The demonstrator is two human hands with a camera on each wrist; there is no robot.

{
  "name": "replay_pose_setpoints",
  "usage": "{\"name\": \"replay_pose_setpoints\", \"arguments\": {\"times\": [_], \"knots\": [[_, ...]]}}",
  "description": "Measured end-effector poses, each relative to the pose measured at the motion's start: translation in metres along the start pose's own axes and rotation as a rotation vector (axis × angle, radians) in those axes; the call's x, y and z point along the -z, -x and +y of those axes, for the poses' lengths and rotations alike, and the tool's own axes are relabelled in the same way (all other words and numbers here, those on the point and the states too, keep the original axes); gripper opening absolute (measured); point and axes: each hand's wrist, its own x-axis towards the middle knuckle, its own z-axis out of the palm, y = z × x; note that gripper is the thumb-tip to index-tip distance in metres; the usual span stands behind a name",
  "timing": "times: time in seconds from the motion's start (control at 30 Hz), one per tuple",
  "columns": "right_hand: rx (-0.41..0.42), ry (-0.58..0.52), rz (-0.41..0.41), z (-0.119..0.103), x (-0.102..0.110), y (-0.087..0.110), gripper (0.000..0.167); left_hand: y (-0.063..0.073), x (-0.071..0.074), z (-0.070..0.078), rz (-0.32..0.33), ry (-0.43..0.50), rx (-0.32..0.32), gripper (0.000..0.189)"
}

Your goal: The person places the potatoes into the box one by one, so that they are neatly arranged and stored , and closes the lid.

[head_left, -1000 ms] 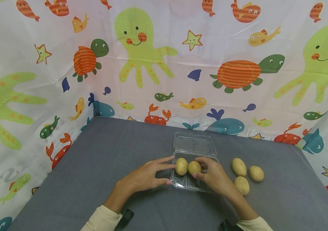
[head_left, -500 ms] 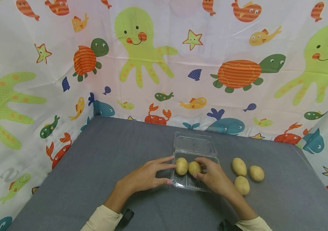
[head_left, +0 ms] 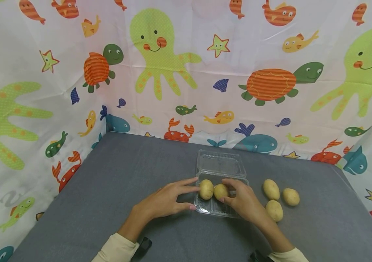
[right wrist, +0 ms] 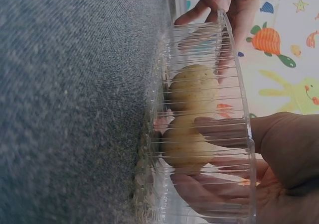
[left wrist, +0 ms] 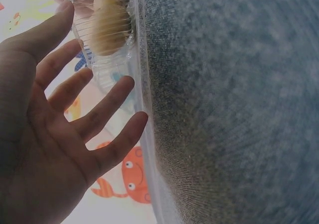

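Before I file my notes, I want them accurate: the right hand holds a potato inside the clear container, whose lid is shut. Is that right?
Not quite: the lid of the clear container is open, folded back, as the head view shows. The right hand does hold a potato inside it.

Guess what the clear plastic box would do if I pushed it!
The box would probably bend, as its clear walls look thin. Its lid, hinged open, might flop about. It may slide rather than tip, because it sits low on the gray tabletop.
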Motion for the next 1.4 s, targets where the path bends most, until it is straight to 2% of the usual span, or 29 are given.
{"name": "replay_pose_setpoints", "arguments": {"times": [0.13, 0.37, 0.77, 0.97, 1.17, 1.4], "knots": [[-0.016, -0.013, 0.019, 0.0, 0.002, 0.002, 0.059, 0.0, 0.0, 0.001, -0.003, 0.0, 0.003, 0.063], [-0.042, -0.107, 0.041, 0.001, 0.008, 0.006, 0.058, 0.0, 0.0, 0.0, -0.006, 0.003, 0.005, 0.063], [0.017, -0.134, 0.127, 0.006, 0.017, 0.012, 0.057, 0.0, 0.0, 0.0, 0.003, 0.008, 0.005, 0.062], [0.021, -0.182, 0.14, 0.01, 0.022, 0.016, 0.057, 0.0, -0.001, 0.0, 0.008, 0.012, -0.009, 0.061], [0.011, -0.16, 0.174, 0.013, 0.027, 0.023, 0.058, 0.0, -0.001, 0.0, 0.003, 0.007, -0.01, 0.062], [0.061, -0.108, 0.261, 0.018, 0.032, 0.03, 0.057, -0.001, -0.001, 0.0, 0.006, 0.004, -0.011, 0.061]]}}
